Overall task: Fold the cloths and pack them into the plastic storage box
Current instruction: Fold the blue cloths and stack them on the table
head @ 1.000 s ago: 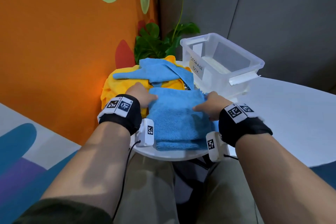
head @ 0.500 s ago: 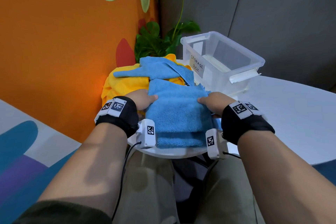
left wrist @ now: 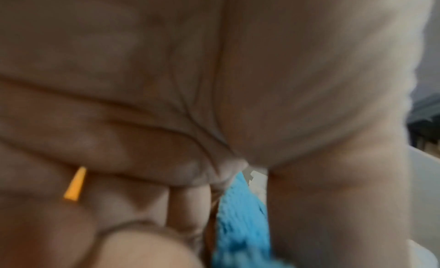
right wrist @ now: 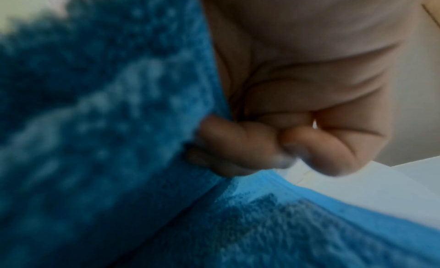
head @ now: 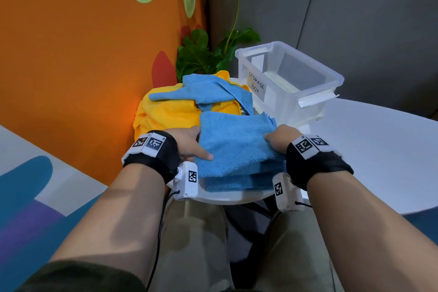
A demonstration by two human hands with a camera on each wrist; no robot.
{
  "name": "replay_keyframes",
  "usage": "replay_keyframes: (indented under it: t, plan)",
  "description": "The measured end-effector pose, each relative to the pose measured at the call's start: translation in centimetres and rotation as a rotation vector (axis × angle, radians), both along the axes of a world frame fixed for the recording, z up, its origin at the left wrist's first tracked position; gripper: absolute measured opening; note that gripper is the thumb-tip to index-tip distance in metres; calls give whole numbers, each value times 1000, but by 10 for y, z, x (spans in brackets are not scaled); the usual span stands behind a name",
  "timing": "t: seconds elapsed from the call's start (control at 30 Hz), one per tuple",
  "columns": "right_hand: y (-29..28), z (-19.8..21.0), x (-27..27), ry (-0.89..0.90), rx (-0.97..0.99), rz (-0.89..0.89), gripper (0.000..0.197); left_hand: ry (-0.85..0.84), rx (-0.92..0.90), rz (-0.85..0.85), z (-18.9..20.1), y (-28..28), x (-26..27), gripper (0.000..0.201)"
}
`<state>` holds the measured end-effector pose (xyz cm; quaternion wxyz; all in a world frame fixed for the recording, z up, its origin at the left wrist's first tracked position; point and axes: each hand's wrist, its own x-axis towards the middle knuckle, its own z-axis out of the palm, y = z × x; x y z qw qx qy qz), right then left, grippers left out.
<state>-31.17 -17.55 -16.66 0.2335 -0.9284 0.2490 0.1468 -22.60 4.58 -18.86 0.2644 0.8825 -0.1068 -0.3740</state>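
A folded blue cloth (head: 234,144) lies at the near edge of the white round table (head: 379,154). My left hand (head: 189,143) grips its left side, thumb on top and fingers underneath; the left wrist view shows the blue cloth (left wrist: 240,225) pinched between thumb and curled fingers. My right hand (head: 278,141) grips the right side, and in the right wrist view curled fingers (right wrist: 240,140) dig into the blue cloth (right wrist: 95,140). The cloth's far part is raised off a lower blue layer. The clear plastic storage box (head: 305,83), labelled, stands just behind, with nothing seen in it.
A heap of yellow cloth (head: 170,111) with another loose blue cloth (head: 208,92) on top lies behind my left hand. A green plant (head: 201,54) stands by the orange wall (head: 83,54). The table top stretches bare to the right.
Both hands slid from the cloth's far edge back to its sides and took hold; the cloth's upper part has lifted slightly.
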Motion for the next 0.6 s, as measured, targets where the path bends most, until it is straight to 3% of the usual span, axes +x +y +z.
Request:
replay_keyframes:
  t: [0.1, 0.23, 0.33, 0.4, 0.5, 0.6]
  plan:
    - [1, -1, 0, 18, -16, 41, 38, -41, 86, -23, 0, -3, -7, 66]
    - [0, 3, -2, 25, -4, 51, 36, -64, -128, 163, -6, -1, -3, 29]
    - [-1, 2, -1, 17, 22, 62, 36, -60, -196, 249, 2, -3, -1, 16]
    - [0, 1, -1, 30, 22, 70, 37, -108, -199, 257, 8, -6, -4, 10]
    - [1, -1, -2, 46, -13, 84, 39, -270, -47, 129, 13, -8, -6, 12]
    - [-2, -2, -3, 44, -45, 87, 38, -216, -72, 151, 13, -8, -8, 22]
